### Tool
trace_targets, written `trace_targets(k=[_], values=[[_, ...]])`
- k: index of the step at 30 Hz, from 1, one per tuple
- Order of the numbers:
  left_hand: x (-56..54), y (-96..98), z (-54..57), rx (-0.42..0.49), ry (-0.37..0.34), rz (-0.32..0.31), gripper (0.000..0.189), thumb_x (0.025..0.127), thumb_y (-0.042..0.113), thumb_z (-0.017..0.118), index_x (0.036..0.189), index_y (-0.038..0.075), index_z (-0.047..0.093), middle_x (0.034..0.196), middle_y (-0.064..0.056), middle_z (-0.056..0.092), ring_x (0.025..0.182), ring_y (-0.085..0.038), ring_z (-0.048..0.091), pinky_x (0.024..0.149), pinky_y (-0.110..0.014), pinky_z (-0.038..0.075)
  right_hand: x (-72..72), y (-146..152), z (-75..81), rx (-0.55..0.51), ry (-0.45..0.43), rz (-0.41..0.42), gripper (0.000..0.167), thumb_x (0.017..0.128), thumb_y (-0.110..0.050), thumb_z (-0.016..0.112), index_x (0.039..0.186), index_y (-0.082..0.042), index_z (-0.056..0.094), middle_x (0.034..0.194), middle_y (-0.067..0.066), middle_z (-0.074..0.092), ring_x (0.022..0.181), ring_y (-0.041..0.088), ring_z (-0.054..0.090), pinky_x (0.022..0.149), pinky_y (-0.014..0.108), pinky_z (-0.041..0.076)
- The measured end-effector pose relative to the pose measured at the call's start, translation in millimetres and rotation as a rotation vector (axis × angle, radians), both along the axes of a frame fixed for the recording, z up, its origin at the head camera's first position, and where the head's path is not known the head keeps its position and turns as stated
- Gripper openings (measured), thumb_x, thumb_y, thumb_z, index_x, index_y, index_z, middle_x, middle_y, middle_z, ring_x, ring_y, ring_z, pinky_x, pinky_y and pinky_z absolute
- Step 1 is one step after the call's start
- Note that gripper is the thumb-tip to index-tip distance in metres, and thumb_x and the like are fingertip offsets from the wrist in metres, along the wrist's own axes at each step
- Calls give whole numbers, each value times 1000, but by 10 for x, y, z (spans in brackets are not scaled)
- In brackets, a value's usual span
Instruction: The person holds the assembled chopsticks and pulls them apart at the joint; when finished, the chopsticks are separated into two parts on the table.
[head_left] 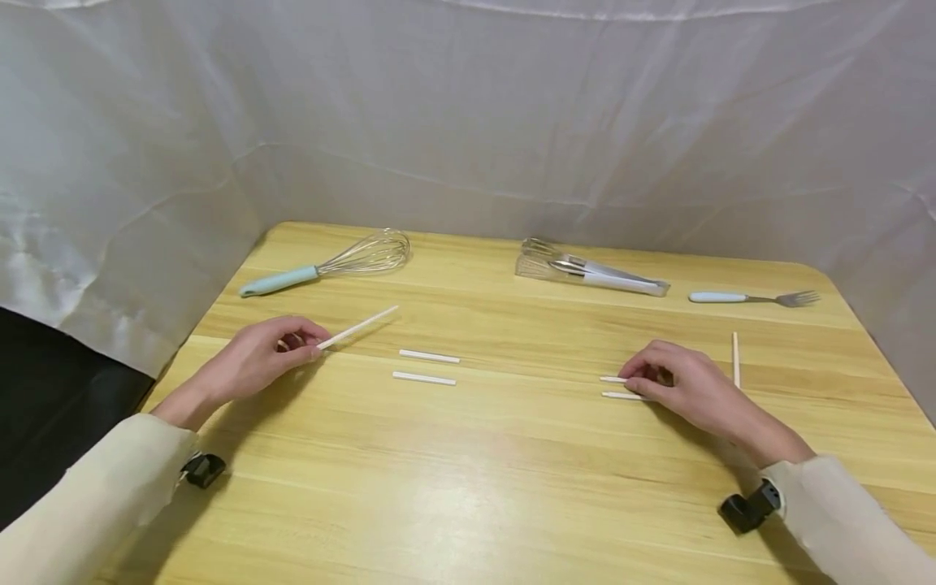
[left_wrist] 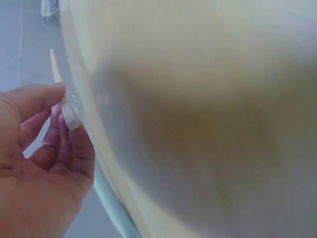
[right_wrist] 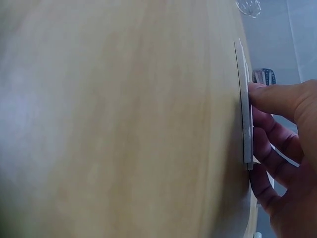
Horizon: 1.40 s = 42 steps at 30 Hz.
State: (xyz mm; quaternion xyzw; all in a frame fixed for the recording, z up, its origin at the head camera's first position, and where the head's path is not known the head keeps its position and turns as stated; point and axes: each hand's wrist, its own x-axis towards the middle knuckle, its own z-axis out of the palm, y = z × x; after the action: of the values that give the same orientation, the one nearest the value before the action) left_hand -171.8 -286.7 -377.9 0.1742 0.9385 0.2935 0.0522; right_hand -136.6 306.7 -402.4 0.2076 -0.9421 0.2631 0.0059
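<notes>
Between thumb and fingers, my left hand [head_left: 266,357] pinches one end of a thin white stick [head_left: 358,327], its far end tilted up off the table. The left wrist view shows the blunt near end of that stick [left_wrist: 69,115]. My right hand [head_left: 680,386] is low over two parallel white sticks and pinches the farther one [head_left: 613,379]; its fingers partly hide both. The nearer stick [head_left: 621,396] lies flat beside the thumb. Two shorter-looking white sticks [head_left: 429,356] lie parallel mid-table. Another stick [head_left: 735,357] lies lengthwise behind the right hand, partly covered.
A whisk [head_left: 329,268] with a pale blue handle lies at the back left of the wooden table [head_left: 453,471]. At the back right are a utensil in clear packaging [head_left: 592,272] and a blue-handled fork [head_left: 753,298]. Grey cloth [head_left: 468,122] hangs behind.
</notes>
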Motion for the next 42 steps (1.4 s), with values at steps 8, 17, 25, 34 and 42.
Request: trace_targets(k=[8,17,25,34,42], values=[[-47,448,138,85,-21,-130,18,106,12,72,123,13,78,103,-1,75,94,-15,64,82,-24,54,14,33,15,-2,-12,-18,11,101,-26,81,112,-27,80,99,-13,70,86,3,57,75,22,48],[6,1007,169,123,-62,-279,22,104,7,71,122,15,78,101,4,72,91,-14,65,81,-26,56,8,-214,161,-114,126,40,23,101,-15,80,124,-15,78,106,-11,75,95,-1,65,88,17,54],[146,1399,181,159,-50,-419,20,106,12,70,124,17,77,115,3,75,96,-9,66,86,-28,59,82,-691,291,-227,90,143,21,109,-12,67,127,-15,77,118,-1,79,102,3,67,91,22,57],[245,1768,191,159,-44,-489,18,108,16,69,122,21,78,112,9,71,92,-6,64,82,-27,59,290,-1071,234,-302,-71,197,18,105,-19,75,123,-16,77,105,-10,77,90,5,68,78,26,60],[329,1929,155,201,-4,-476,17,108,17,70,123,18,76,108,8,69,91,-6,63,82,-25,58,360,-1121,196,-364,-53,145,5,105,-12,74,105,-10,78,93,-1,79,82,7,70,74,25,62]])
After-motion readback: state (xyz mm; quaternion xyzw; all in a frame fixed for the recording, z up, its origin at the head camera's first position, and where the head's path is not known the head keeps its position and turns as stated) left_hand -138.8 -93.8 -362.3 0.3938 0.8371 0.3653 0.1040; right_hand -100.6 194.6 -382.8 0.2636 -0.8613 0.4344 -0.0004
